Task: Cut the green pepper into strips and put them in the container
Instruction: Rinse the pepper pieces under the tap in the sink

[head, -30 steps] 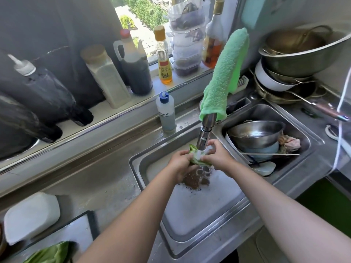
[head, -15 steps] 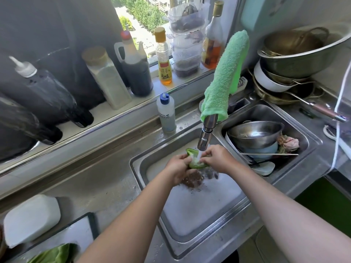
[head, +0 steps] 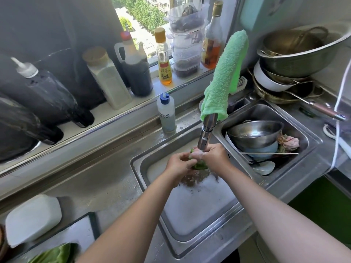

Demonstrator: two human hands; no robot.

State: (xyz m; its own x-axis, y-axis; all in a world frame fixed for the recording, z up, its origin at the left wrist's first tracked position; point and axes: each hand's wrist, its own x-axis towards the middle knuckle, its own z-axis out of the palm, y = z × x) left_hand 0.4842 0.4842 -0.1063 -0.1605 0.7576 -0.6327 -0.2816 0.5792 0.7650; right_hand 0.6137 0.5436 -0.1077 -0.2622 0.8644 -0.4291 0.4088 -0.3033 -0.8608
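A green pepper piece [head: 199, 165] is held under the running faucet [head: 206, 133] over the left sink basin [head: 190, 205]. My left hand [head: 179, 165] grips it from the left and my right hand [head: 215, 158] grips it from the right, so most of the pepper is hidden by fingers. Another green pepper piece [head: 55, 254] lies on the cutting board [head: 81, 234] at the bottom left. A white container [head: 32, 219] lies on the counter beside the board.
A green towel [head: 226, 76] is draped over the faucet neck. The right basin [head: 300, 130] holds metal bowls [head: 254, 131], plates and chopsticks. Bottles [head: 136, 69] line the windowsill, a dish soap bottle [head: 167, 114] stands behind the sink, and stacked pots [head: 296, 59] sit far right.
My hands have turned the pepper piece under the water stream; it is now more covered by my fingers and sits slightly lower. The view has shifted a little.
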